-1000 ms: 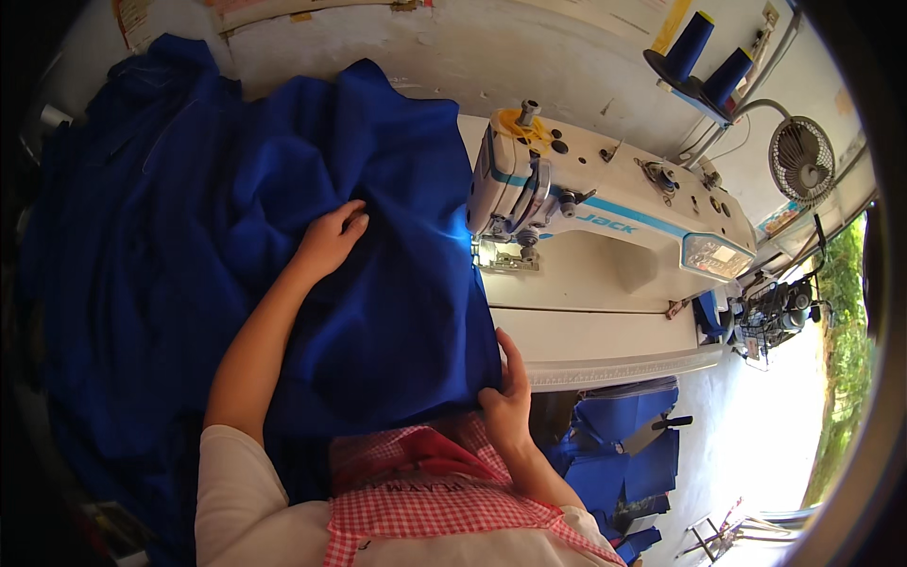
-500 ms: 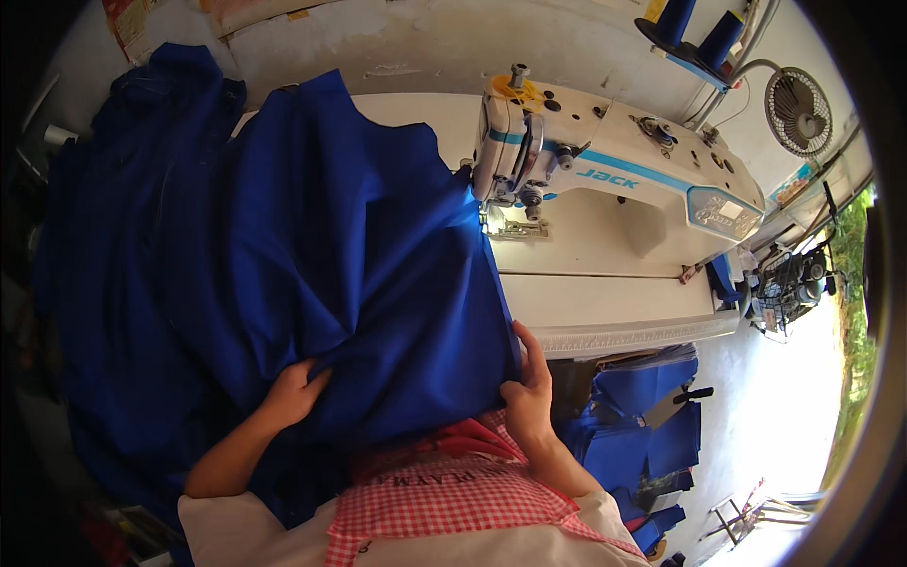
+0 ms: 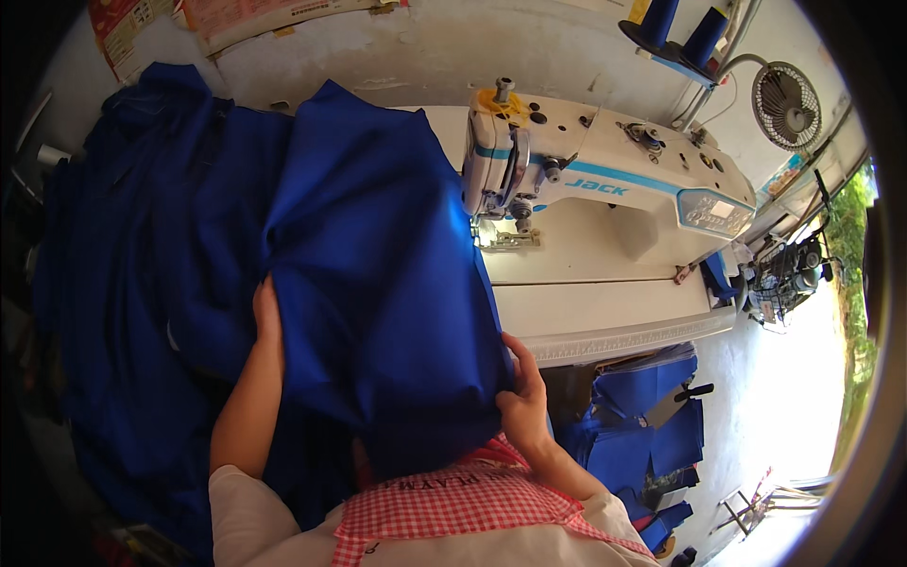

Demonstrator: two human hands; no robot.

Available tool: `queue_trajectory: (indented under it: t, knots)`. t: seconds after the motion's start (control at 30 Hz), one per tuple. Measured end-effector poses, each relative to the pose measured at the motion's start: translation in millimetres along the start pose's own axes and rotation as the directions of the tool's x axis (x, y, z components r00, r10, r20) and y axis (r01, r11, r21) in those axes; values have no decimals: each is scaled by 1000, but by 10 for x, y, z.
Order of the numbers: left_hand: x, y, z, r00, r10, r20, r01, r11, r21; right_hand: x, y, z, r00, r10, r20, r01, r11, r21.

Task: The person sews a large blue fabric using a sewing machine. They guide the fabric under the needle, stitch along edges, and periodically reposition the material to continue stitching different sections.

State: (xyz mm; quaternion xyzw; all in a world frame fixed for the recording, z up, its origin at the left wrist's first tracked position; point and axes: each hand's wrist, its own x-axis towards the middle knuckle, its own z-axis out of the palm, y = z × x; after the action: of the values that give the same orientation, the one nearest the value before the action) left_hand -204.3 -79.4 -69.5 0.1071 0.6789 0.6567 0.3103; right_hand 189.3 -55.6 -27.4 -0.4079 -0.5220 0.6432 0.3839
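Observation:
A large piece of blue fabric (image 3: 387,274) spreads from my lap up over the left side of the sewing table. Its right edge runs under the needle area of a white and light-blue sewing machine (image 3: 605,180), where a small lamp glows. My right hand (image 3: 525,404) pinches that edge near the table's front, thumb on top. Farther left, my left hand (image 3: 268,310) grips the fabric where folds gather; the cloth partly hides its fingers.
More blue cloth (image 3: 123,283) hangs in a heap at the left. Stacked blue cut pieces (image 3: 628,435) sit below the table's front edge (image 3: 605,342). Thread cones (image 3: 704,40) and a small fan (image 3: 787,106) stand at the upper right.
My left hand has moved up and left, drawing the fabric with it and spreading it smoother. My right hand keeps its hold on the edge, slightly lower.

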Motion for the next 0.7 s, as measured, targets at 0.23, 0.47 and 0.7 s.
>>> queue_trajectory:
  t: [0.23,0.47,0.7]
  knots:
    - [1373,-159,107,980,190,-56,-180,972,148,31,54,23,998,51,-35,-52,999,-14]
    - [2445,-227,-32,894,367,-258,-331,927,175,186,189,-17,995,-25,-98,5,980,-201]
    - [2420,-111,-120,911,265,-314,-291,956,-35,260,168,15,996,-30,-79,12,974,-226]
